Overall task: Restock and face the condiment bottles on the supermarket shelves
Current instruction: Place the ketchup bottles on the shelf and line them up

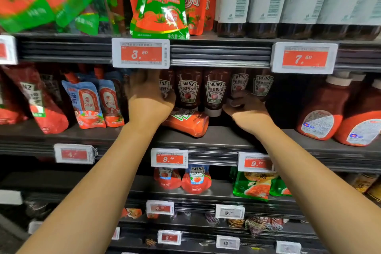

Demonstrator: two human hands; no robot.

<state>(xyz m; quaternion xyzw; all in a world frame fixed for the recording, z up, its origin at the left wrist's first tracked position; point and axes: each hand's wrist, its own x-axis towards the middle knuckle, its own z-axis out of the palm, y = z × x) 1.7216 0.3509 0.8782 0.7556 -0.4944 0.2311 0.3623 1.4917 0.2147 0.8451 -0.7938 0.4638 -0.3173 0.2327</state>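
Note:
A row of upside-down Heinz ketchup squeeze bottles stands on the middle shelf point(226, 136). My left hand point(148, 99) grips the leftmost bottle point(165, 86) of the row, fingers curled round its side. My right hand point(245, 109) grips a bottle point(239, 82) toward the right end, at its lower part. Between them two upright bottles point(188, 90) show their labels to the front. One ketchup bottle point(187, 122) lies on its side in front of the row, just right of my left wrist.
Ketchup pouches point(88, 105) lean at the left of the same shelf, and large red bottles point(321, 117) stand at the right. The shelf above holds green-and-red pouches point(160, 2) and dark sauce bottles point(268, 0). Price tags point(141, 53) line the shelf edges.

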